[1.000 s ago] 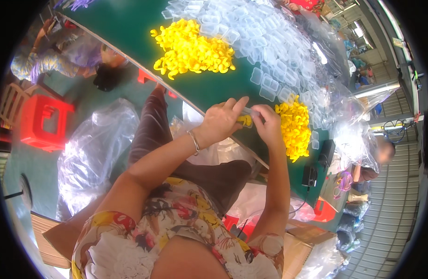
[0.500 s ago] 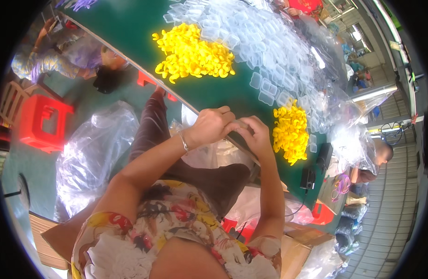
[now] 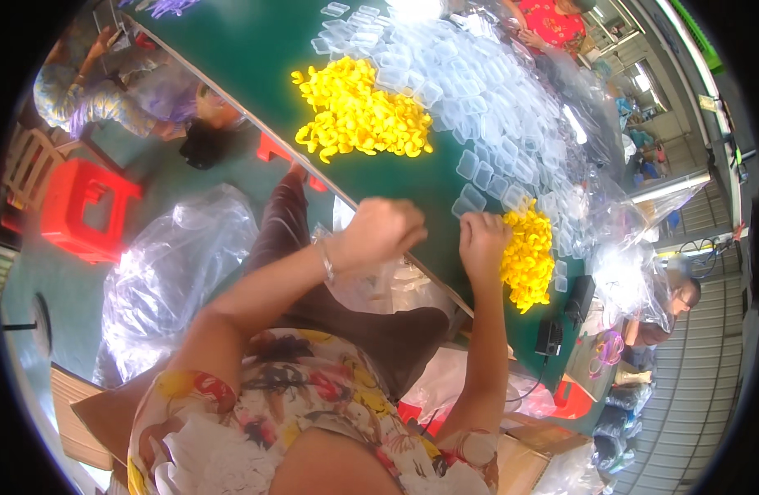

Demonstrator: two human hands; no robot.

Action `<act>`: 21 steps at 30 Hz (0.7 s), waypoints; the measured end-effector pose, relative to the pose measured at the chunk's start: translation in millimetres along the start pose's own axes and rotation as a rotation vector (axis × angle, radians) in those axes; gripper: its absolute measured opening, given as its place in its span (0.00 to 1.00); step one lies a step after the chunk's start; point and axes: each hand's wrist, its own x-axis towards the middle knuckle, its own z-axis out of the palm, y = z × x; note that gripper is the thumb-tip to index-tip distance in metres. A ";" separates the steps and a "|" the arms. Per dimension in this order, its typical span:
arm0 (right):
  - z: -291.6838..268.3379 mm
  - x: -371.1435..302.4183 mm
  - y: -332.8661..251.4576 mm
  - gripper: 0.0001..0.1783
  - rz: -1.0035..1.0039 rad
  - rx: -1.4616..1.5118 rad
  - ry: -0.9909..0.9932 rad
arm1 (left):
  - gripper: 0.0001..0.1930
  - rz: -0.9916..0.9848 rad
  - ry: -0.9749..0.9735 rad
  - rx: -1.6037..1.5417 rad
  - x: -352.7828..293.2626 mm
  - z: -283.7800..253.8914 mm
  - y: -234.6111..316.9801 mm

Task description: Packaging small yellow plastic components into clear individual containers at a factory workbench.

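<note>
My left hand is curled closed above the table's near edge, slightly smeared by motion; whatever it holds is hidden. My right hand is over the green table, its fingers bent and pressed together. Its fingertips are close to the near edge of a clear plastic box, and I cannot tell whether they touch. Just right of that hand lies a small heap of yellow curved pieces. A larger yellow heap lies farther off to the left.
A wide pile of clear boxes covers the far side of the table. Black devices with a cable sit at its right end. Red stools and a clear plastic bag stand on the floor left. Other people sit around.
My hands, together at the table edge before, have come apart. The right one moved forward to the clear boxes and small yellow heap. The view has shifted slightly.
</note>
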 end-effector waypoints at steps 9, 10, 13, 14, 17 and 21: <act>-24.4 -15.0 -46.7 0.05 -0.022 0.304 -0.011 | 0.06 -0.092 -0.190 0.817 114.2 46.4 -74.8; -28.7 -12.4 -41.7 0.05 -0.005 0.313 -0.012 | 0.05 -0.062 -0.150 0.868 114.3 49.8 -81.6; -30.2 -22.8 15.3 0.05 0.152 0.144 0.098 | 0.07 0.006 -0.181 0.785 116.6 46.2 -60.6; -28.2 -19.7 24.9 0.05 0.154 0.152 0.097 | 0.05 0.031 -0.057 0.660 108.1 45.2 -62.0; -22.4 -8.0 43.2 0.06 0.260 -0.194 0.044 | 0.05 -0.188 0.013 -0.029 86.0 45.9 -46.3; 1.0 11.9 52.6 0.09 0.323 -0.485 -0.181 | 0.07 -0.301 -0.051 0.096 61.1 33.3 -28.0</act>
